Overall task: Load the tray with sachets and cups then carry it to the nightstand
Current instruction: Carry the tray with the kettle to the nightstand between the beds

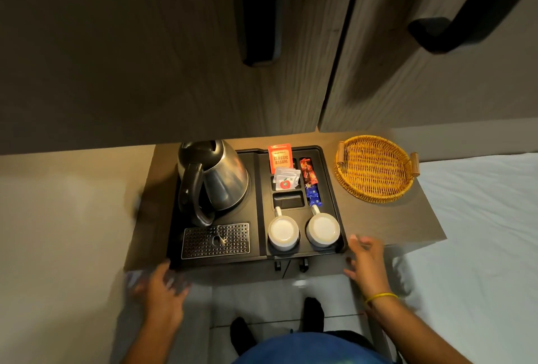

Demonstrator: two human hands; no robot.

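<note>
A black tray (pixel 334 177) rests on a brown wooden nightstand (pixel 407 218). It holds a steel kettle (pixel 215 177), an orange tea sachet (pixel 280 157), white sachets (pixel 286 179), red sachets (pixel 307 170) and blue sachets (pixel 313 195). Two white cups (pixel 283 231) (pixel 322 229) stand at the tray's front right. My left hand (pixel 158 288) hovers at the tray's front left corner, fingers apart and blurred. Just off the front right corner is my right hand (pixel 365 259), also open, with a yellow band on the wrist.
A round wicker basket (pixel 375 168) sits on the nightstand to the right of the tray. Dark wooden cabinet doors (pixel 174 58) hang above. A white bed (pixel 480 232) lies to the right, a pale wall to the left. My feet stand on the floor below.
</note>
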